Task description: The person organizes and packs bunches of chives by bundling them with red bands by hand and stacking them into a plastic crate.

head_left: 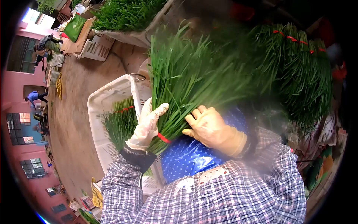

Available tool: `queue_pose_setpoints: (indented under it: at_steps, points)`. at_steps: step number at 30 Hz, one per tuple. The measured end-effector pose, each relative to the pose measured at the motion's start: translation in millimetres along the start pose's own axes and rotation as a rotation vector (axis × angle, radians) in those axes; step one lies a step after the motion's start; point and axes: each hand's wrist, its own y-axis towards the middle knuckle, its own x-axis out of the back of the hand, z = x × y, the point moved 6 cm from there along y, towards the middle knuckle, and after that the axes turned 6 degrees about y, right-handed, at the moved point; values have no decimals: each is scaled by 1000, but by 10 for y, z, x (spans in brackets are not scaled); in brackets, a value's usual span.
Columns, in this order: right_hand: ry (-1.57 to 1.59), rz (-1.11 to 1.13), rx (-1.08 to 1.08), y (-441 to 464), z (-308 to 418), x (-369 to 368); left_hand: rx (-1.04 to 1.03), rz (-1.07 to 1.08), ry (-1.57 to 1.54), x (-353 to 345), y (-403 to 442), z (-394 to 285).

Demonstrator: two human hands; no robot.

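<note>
A thick bunch of garlic chives (pixel 179 78) lies across my lap, its long green leaves fanned toward the top. A red band (pixel 163 137) ties its lower end. My left hand (pixel 148 125), in a pale glove, wraps round the bunch just above the band, thumb over the leaves. My right hand (pixel 212 128), in a yellowish glove, has its fingers curled on the leaves at the bunch's right side; the fingertips are partly hidden. Beneath lies a shiny blue dotted apron (pixel 194 153).
A white plastic crate (pixel 97 112) at my left holds tied chives (pixel 125 119). More banded bunches (pixel 302 71) are piled at right. Loose greens (pixel 128 15) fill a container at the top. Other people (pixel 35 97) are far off at left. The lens is smeared at upper right.
</note>
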Motion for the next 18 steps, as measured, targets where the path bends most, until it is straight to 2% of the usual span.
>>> queue_pose_setpoints:
  at_steps: [1, 2, 5, 9, 10, 12, 13, 16, 17, 18]
  points:
    - [1, 29, -15, -22, 4, 28, -25, 3, -23, -7, -31, 16]
    - [-36, -112, 33, -30, 41, 140, -50, 7, -43, 0, -69, 32]
    - [8, -185, 45, 6, 273, 579, -69, -4, -84, -24, -137, 24]
    - [201, -433, 284, 224, 456, 788, -97, -28, 7, -20, -178, -67]
    - [258, -427, 298, 346, 368, 718, -66, -8, -60, -27, -162, -45]
    - [427, -416, 156, 568, -146, 289, -12, 32, -214, -83, -176, -46]
    - [496, -417, 65, 610, -354, 151, -11, 10, -193, -22, -143, 38]
    - [791, -458, -216, 624, -467, 203, -3, -43, -201, -31, -197, 1]
    - [695, -515, -189, 631, -484, 239, -15, -29, -190, 26, -164, 79]
    - [683, -463, -236, 648, -473, 292, -35, -11, -178, 47, -126, 105]
